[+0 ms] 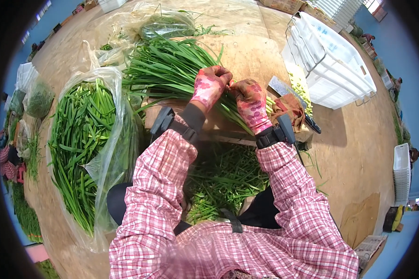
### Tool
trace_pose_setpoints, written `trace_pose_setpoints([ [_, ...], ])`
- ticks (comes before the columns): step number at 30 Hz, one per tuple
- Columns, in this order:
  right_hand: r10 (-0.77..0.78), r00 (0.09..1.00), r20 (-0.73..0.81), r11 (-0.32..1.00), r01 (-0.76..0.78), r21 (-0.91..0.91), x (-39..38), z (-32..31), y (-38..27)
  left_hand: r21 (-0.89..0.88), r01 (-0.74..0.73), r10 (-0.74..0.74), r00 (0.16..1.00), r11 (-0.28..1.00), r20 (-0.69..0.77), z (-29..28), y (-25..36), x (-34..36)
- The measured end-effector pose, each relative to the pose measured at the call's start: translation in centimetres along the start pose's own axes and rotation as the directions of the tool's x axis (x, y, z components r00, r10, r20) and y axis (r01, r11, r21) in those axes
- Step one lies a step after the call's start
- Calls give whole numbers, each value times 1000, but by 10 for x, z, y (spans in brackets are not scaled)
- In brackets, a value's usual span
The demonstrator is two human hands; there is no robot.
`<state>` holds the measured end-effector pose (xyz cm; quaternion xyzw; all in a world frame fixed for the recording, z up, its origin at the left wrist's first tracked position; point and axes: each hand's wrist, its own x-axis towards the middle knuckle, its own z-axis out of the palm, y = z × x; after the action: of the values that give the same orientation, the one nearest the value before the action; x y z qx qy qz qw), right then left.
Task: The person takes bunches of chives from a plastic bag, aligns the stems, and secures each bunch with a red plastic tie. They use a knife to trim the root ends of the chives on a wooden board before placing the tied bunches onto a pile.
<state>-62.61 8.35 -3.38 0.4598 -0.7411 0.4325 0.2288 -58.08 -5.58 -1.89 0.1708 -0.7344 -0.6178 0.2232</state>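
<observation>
A bunch of long green leafy stalks (172,65), like garlic chives, lies across a low wooden board (251,49), leaves to the far left, pale stems to the near right. Over the bunch, my left hand (210,86), in a pink patterned glove with dark-stained fingers, is closed in a pinch. Close beside it, my right hand (250,102) is also closed, its fingertips nearly meeting the left's. Whatever is between the fingers is too small to make out. To the right of my right hand are a brown cloth (289,110) and a cleaver (284,88) with a dark handle.
Pale cut stem ends (299,88) lie by the cleaver. A white plastic crate (335,69) stands at the right. On the left, a clear plastic bag (118,125) holds more green stalks (81,144). Loose green trimmings (223,181) cover the floor below the board.
</observation>
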Motion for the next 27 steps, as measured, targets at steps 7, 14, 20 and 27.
trace_pose_setpoints([
  [7,210,977,27,968,-211,137,-2,-3,16,62,-233,223,965,970,141,4,7,-24],
  [14,257,965,57,942,-263,206,-3,-6,21,-110,38,-18,984,993,177,5,15,-35],
  [20,314,946,76,916,-324,238,-6,-1,15,-135,110,-114,993,985,-18,14,9,-12],
  [27,233,966,110,951,-250,184,-4,-2,15,42,42,-43,999,998,25,11,-1,1],
])
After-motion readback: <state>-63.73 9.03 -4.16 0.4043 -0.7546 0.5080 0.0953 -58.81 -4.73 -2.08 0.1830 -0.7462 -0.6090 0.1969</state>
